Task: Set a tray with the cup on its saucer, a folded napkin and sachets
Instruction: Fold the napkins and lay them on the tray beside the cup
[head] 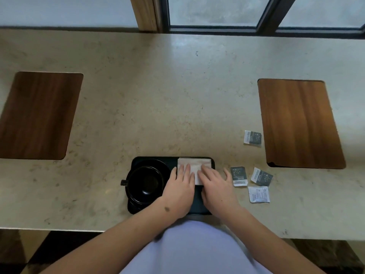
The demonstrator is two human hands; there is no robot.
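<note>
A black tray [205, 208] lies near the front edge of the stone counter. On its left half a black cup [145, 184] stands on a black saucer [152, 163], its handle pointing left. A folded white napkin [194, 164] lies on the tray's right half. My left hand [180, 189] and my right hand [216, 187] rest flat on the napkin, fingers spread, holding nothing. Several sachets lie on the counter to the right of the tray: a dark one [239, 176], a second dark one [261, 177], a white one [258, 194] and a farther dark one [252, 137].
Two wooden inlay boards sit in the counter, one at the left [37, 115] and one at the right [298, 123]. A dark-framed window [217, 28] runs along the back. The counter's front edge [79, 229] is close to my body.
</note>
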